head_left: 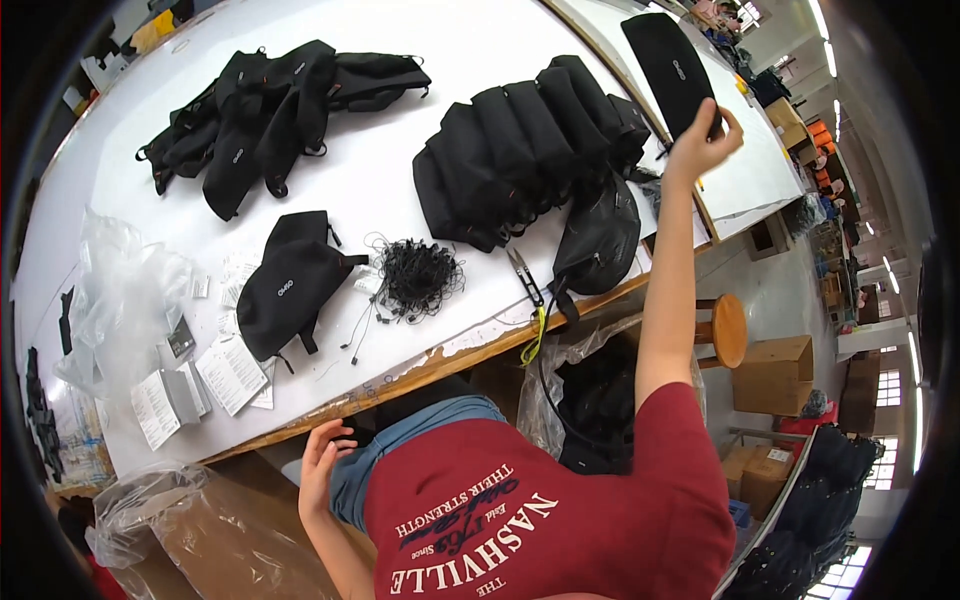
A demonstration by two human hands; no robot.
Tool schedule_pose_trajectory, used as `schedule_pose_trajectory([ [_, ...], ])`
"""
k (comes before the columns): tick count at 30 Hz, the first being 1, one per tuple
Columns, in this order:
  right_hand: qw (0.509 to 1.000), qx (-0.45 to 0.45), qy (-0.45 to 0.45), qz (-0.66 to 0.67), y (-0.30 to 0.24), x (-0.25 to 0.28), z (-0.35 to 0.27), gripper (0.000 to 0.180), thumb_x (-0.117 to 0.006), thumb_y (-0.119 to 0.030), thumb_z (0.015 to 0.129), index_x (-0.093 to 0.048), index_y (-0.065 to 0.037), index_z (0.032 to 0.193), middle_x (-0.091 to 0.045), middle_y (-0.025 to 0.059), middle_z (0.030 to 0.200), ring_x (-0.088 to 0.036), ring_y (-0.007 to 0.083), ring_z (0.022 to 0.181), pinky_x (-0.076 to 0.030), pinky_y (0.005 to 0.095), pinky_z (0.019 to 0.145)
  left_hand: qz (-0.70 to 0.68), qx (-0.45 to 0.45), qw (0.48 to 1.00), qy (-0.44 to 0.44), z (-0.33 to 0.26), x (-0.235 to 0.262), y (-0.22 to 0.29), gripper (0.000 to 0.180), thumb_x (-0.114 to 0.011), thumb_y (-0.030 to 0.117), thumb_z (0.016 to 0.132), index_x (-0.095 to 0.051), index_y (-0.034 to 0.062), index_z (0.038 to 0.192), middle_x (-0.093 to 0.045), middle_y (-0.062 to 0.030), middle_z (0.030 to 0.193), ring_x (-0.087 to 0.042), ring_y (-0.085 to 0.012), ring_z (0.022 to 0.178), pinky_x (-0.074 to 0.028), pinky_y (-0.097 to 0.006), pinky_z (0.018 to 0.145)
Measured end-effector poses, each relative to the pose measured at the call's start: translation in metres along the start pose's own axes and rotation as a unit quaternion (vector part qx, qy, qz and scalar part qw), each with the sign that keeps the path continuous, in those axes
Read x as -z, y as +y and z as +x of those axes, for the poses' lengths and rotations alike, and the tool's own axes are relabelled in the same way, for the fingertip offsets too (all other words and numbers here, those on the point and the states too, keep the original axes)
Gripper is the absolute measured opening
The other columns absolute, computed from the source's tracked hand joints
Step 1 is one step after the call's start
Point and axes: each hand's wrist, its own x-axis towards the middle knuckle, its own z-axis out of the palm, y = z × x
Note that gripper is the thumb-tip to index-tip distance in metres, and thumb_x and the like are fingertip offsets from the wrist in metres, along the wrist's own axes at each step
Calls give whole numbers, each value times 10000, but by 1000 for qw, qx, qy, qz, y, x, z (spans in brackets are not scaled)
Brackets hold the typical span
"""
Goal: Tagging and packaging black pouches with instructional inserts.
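Reaching out over the far end of the bench (pixel 420 200), the right hand (pixel 703 137) grips a flat black pouch (pixel 668 68) by its lower end; the fingers wrap behind it, so the grip itself is half hidden. The pouch is lifted above the bench, just past a row of overlapping black pouches (pixel 520 150). Left hand (pixel 320 465) sits low by the bench edge, fingers loosely curled, holding nothing; whether it touches the edge is hard to tell. A single black pouch (pixel 290 285) lies nearer, beside a tangle of black cords (pixel 418 275) and small snips (pixel 525 275). Another pile of black pouches (pixel 270 110) lies far left. Paper tags (pixel 200 375) and clear plastic bags (pixel 120 290) sit at the left, blurred by the rim. An open bag under the bench (pixel 590 390) holds dark items, too dim to identify.
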Motion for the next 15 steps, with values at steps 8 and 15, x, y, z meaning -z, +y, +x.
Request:
schedule_pose_trajectory([
  [8,869,4,-479,-127,116,-20,-51,237,-635,-178,830,-610,-63,1035,-594,169,1068,-545,330,1070,-426,385,949,169,74,976,-115,18,-25,-15,348,-568,162,931,-528,55,1259,-595,-53,1149,-524,-145,1073,-393,-283,956],
  [15,917,119,-357,-135,2,-13,-51,224,-645,-159,826,-634,-69,1031,-582,142,1069,-568,302,1014,-458,393,882,90,68,991,-70,31,-7,-55,351,-574,213,944,-556,21,1238,-625,-56,1120,-559,-131,1031,-424,-273,913],
])
